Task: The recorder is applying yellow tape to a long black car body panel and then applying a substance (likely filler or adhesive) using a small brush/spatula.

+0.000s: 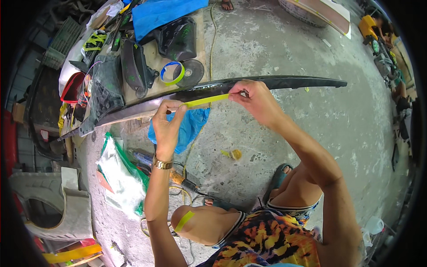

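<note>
A short strip of yellow tape [207, 100] is stretched between my two hands. Thumb and fingers of my left hand [166, 123] pinch its left end, and my right hand [256, 101] pinches the right end. Just beyond the strip runs a long, curved, glossy black trim piece [302, 82], which narrows to a tip on the right. Whether the tape touches it I cannot tell. Another piece of yellow tape [184, 221] is stuck on my left knee. Past the trim, a yellow and blue tape roll [172, 73] lies by a dark round disc [194, 72].
Dark moulded plastic parts [178, 39] crowd the bench at the upper left. A blue plastic bag [190, 129] hangs below the trim. On the floor lie a green-edged clear bag [122, 175] and a corded power tool [183, 180]. A grey panel [58, 200] stands at the left.
</note>
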A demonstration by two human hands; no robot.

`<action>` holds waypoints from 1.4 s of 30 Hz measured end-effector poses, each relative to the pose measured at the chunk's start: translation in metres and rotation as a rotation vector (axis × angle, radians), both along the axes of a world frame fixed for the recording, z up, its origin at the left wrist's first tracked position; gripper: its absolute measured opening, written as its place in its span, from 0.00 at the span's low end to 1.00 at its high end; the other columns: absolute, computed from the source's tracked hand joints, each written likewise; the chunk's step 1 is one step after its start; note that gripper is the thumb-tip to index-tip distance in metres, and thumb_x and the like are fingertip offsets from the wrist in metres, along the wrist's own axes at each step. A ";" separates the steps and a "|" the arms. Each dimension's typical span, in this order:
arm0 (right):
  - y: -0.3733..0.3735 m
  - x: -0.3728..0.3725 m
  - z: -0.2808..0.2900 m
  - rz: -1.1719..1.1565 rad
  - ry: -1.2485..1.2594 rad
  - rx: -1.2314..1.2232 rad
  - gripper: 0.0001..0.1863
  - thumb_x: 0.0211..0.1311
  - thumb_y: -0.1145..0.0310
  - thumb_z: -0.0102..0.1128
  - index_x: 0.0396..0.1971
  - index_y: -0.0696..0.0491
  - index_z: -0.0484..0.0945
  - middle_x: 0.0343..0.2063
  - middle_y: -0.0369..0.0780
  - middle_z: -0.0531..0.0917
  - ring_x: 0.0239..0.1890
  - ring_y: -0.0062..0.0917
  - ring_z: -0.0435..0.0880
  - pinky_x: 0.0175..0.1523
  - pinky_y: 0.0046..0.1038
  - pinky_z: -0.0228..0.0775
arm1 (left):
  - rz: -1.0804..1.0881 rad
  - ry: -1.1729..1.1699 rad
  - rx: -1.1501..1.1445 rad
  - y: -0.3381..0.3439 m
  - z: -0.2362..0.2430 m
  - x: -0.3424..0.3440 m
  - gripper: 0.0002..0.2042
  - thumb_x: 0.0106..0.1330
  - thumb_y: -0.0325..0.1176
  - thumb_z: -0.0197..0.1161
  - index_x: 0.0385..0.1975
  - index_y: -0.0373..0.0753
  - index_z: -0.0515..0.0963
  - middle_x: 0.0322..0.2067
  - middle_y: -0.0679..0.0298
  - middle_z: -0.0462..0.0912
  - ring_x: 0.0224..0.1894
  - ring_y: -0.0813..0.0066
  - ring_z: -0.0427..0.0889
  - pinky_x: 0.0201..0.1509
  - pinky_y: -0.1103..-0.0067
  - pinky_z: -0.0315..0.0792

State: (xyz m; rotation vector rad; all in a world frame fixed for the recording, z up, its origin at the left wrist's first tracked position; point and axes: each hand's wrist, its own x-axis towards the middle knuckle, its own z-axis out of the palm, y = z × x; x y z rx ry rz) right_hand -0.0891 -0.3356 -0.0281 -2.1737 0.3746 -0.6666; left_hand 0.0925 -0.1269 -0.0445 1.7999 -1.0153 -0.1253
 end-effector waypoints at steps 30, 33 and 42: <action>-0.004 0.023 -0.004 -0.089 0.140 0.002 0.13 0.62 0.72 0.65 0.44 0.53 0.72 0.29 0.47 0.85 0.35 0.46 0.85 0.40 0.44 0.73 | 0.078 -0.235 -0.064 -0.025 -0.013 0.023 0.05 0.60 0.25 0.70 0.31 0.33 0.80 0.40 0.59 0.81 0.46 0.65 0.80 0.54 0.73 0.71; -0.002 0.019 -0.006 -0.098 0.133 -0.075 0.14 0.62 0.74 0.66 0.45 0.53 0.73 0.29 0.46 0.85 0.34 0.43 0.85 0.39 0.39 0.73 | 0.098 -0.297 -0.021 -0.021 -0.013 0.017 0.06 0.59 0.25 0.71 0.32 0.33 0.81 0.40 0.60 0.81 0.47 0.64 0.80 0.54 0.72 0.71; -0.002 0.022 -0.011 -0.086 0.133 -0.074 0.14 0.62 0.72 0.63 0.45 0.50 0.70 0.28 0.45 0.85 0.34 0.47 0.84 0.38 0.46 0.72 | 0.096 -0.251 -0.011 -0.021 -0.018 0.018 0.05 0.60 0.30 0.71 0.33 0.41 0.83 0.45 0.67 0.80 0.52 0.68 0.76 0.62 0.69 0.57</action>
